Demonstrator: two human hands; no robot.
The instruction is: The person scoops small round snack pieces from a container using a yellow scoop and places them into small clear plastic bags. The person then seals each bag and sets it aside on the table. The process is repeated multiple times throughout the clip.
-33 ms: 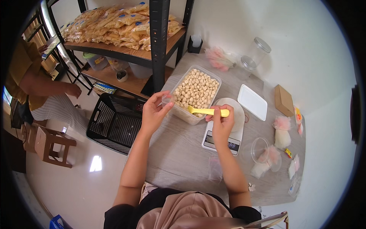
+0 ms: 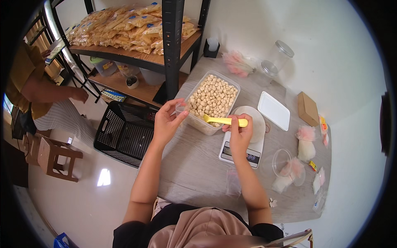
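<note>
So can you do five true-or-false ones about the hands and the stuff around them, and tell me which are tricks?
1. The right hand holds a yellow spoon. True.
2. The left hand holds a small clear cup. True.
3. A lid covers the tub. False: the tub is open, and its pale pieces show.
4. The cardboard box stands at the left end of the table. False: the cardboard box is on the right side of the table, near the wall.
5. Clear bags lie piled on the shelf. True.
</note>
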